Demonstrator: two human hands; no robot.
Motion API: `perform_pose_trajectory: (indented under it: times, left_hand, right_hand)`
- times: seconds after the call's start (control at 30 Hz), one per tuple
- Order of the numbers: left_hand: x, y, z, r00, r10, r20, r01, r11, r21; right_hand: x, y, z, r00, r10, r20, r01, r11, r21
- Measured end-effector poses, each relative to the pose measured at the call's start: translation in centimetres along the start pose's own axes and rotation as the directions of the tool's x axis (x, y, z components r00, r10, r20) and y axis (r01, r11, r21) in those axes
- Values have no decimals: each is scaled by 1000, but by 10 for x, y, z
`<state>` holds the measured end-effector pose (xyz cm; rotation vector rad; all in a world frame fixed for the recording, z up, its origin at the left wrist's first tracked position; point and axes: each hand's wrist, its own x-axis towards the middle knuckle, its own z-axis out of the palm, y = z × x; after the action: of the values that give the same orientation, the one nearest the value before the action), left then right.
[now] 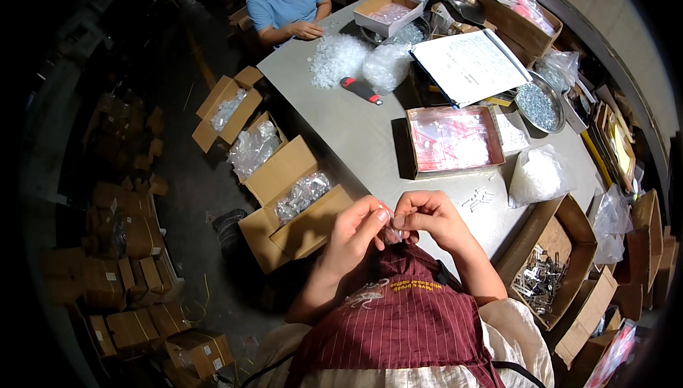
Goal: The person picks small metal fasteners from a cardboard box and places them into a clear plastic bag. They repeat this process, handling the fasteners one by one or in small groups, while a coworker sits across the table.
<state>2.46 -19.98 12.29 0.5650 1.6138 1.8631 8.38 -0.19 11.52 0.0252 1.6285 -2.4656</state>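
Note:
A small clear plastic bag with a red edge [393, 234] is pinched between my two hands, in front of the maroon apron. My left hand [356, 229] grips its upper left side with thumb and fingers. My right hand [435, 216] pinches the other side, fingertips close to the left ones. What lies inside the bag is too small to make out. Beyond my hands on the table stands an open box [455, 173] of clear bags with red stripes. Several small metal pieces [479, 199] lie just right of my right hand.
Left of the table, open cartons [295, 235] hold bagged parts. A carton of metal parts [544, 274] stands at my right. On the table are a white plastic pile [334, 61], a red-black cutter [361, 91], a clipboard [469, 68] and a bowl of screws [538, 107]. A person [288, 7] sits across.

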Motion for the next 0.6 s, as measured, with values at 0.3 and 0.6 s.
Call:
perform_pose_trajectory:
  times: [0.3, 0.6]
  left_hand:
    - [-1, 4, 8, 997, 56, -44, -59, 996, -72]
    - [8, 4, 7, 955, 186, -230, -174, 982, 69]
  right_hand:
    - [2, -2, -1, 998, -46, 35, 44, 998, 45]
    - [-1, 0, -3, 999, -44, -6, 44, 998, -53]
